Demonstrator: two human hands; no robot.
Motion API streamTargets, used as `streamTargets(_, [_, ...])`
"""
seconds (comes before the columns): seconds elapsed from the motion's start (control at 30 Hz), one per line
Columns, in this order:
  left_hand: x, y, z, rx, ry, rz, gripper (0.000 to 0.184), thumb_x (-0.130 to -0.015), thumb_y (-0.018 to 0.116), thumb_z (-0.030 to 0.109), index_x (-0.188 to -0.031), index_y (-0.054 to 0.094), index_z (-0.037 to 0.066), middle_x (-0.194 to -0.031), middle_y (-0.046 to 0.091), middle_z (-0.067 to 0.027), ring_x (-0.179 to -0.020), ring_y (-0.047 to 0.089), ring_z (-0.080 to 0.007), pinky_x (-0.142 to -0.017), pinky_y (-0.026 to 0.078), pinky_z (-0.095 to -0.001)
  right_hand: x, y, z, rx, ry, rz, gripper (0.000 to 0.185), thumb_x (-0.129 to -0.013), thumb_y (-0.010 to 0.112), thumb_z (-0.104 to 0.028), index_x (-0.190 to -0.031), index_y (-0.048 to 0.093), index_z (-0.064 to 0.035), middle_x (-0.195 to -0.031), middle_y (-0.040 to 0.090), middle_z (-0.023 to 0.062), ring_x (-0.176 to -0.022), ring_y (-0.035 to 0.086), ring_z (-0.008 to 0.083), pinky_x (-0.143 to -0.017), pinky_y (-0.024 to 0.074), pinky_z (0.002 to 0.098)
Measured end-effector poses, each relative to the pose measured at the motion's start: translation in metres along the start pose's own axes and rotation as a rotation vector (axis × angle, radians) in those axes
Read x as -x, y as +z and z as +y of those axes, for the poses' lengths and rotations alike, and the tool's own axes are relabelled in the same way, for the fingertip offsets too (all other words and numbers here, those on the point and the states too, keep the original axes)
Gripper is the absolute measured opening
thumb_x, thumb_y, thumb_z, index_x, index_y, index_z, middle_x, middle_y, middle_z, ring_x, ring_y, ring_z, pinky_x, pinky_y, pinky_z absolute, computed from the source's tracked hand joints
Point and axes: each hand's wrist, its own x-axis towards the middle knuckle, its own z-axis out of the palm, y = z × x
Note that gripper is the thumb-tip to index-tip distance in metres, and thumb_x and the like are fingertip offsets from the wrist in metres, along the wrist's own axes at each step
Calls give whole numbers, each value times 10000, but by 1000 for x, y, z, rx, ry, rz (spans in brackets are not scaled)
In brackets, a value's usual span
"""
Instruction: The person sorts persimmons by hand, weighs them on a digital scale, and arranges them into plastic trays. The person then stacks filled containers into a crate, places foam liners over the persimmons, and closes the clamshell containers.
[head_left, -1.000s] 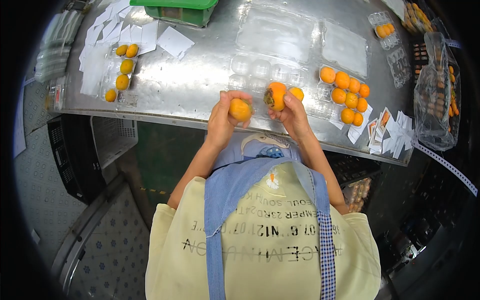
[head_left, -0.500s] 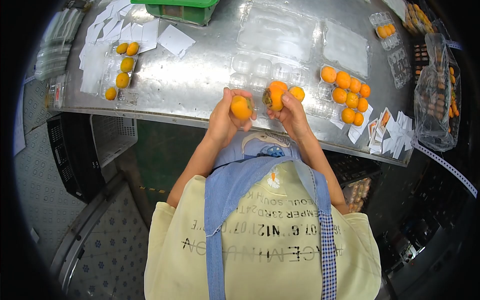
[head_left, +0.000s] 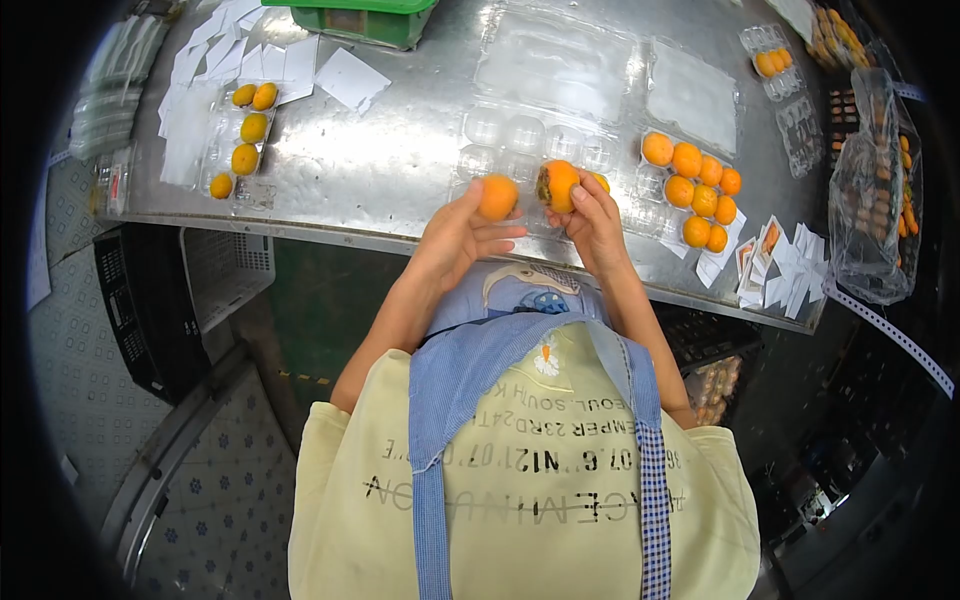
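Your left grip [head_left: 456, 236], lower fingers spread, holds a round orange fruit [head_left: 498, 198]; your right grip [head_left: 598, 228] is closed on an orange fruit with a dark calyx [head_left: 560, 186], near the clear plastic cupped tray [head_left: 526, 134]. You're apparently handling both; any move calls for light pressure.
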Motion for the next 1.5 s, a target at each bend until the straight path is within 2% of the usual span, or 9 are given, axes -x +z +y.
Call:
streamTargets(0.13, [-1,4,1,118,17,35,583,-979,322,501,-1296,411,19,-1242,532,-197,-1133,550,-313,-940,472,-404,2,-3,2,90,-27,-65,420,-876,617,-202,-1238,500,-25,-1137,567,63,-976,554,145,-739,463,276])
streamTargets(0.33, [5,23,6,427,-12,49,566,-979,310,508,-1315,402,62,-1321,480,-132,-1214,466,-292,-1026,387,-437,13,23,-4,871,-247,-170,487,-757,751,-196,-1166,529,-51,-1066,581,96,-868,577,161,-715,469,264])
streamTargets(0.43, [-4,13,-4,432,-39,-114,557,-973,329,514,-1287,434,66,-1270,506,-134,-1176,493,-267,-1003,407,-444,16,38,-5,999,-361,-201,508,-722,770,-221,-1151,556,-50,-1087,572,129,-818,577,186,-700,473,268])
streamTargets(0.63, [-9,6,-13,251,-28,-50,521,-975,375,483,-1221,502,41,-1092,581,-109,-947,604,-220,-823,507,-369,19,38,-35,1010,-85,-112,516,-712,776,-254,-1150,598,-47,-1167,558,133,-831,576,207,-728,486,311])
streamTargets(0.77, [-2,21,-7,-244,145,102,474,-983,399,430,-1138,559,11,-963,613,-79,-826,605,-154,-749,488,-291,7,30,-39,1059,-357,-243,554,-731,761,-240,-1215,568,-51,-1179,571,116,-962,587,222,-784,481,294])
streamTargets(0.93, [-2,11,-14,-336,302,3,438,-999,397,358,-1127,587,-14,-819,629,-64,-780,582,-116,-740,460,-243,10,14,-29,680,-134,-197,537,-755,755,-182,-1236,549,-61,-1186,569,104,-1038,577,198,-790,498,293])
streamTargets(1.17, [4,24,-10,-434,407,1,430,-995,412,311,-1216,550,-32,-835,612,-57,-777,566,-109,-730,455,-235,19,8,-27,420,-32,-151,563,-718,782,-85,-1207,505,-56,-1173,562,90,-997,604,175,-776,513,275])
streamTargets(1.33, [8,24,-7,-696,298,34,381,-940,530,230,-1229,559,-16,-965,642,-60,-872,572,-103,-816,448,-242,22,11,-31,640,-112,-188,600,-695,792,-78,-1214,491,-55,-1152,538,87,-958,597,186,-774,519,296])
streamTargets(1.5, [5,18,-10,-547,396,-86,418,-910,567,178,-1286,519,0,-1136,609,-90,-997,570,-123,-876,451,-265,22,16,-38,907,-366,-224,592,-665,804,-100,-1200,550,-83,-1110,526,98,-1008,549,221,-753,512,296])
